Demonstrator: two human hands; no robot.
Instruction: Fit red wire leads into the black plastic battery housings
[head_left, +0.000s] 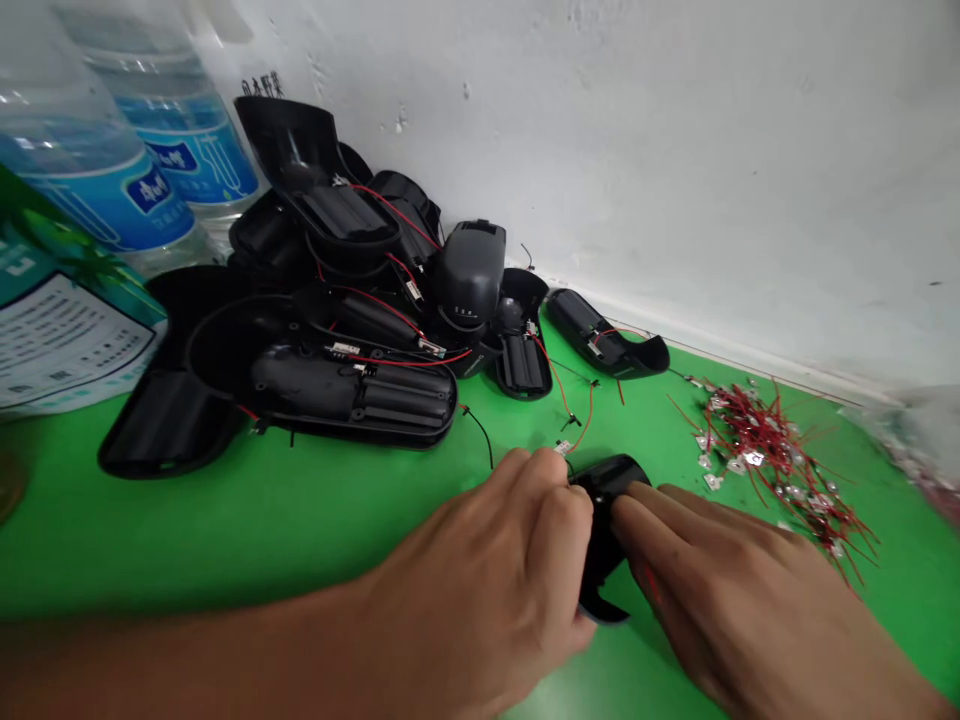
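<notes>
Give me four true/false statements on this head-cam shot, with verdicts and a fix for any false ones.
1. The left hand and right hand both touch a curved black plastic shell. True.
2. A tangle of red wires with small metal tabs lies left of the hands. False: it lies to their right, on the green work surface.
3. Clear plastic water bottles with blue labels stand left of a heap of black plastic shells with red wires. True.
4. The right hand holds a screwdriver. False: it is bare, fingers on the shell.

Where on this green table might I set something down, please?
Bare tabletop lies in front of the black plastic housings, left of your left hand; a smaller patch lies right of the red-wired terminals. The back is crowded with housings and water bottles.
</notes>
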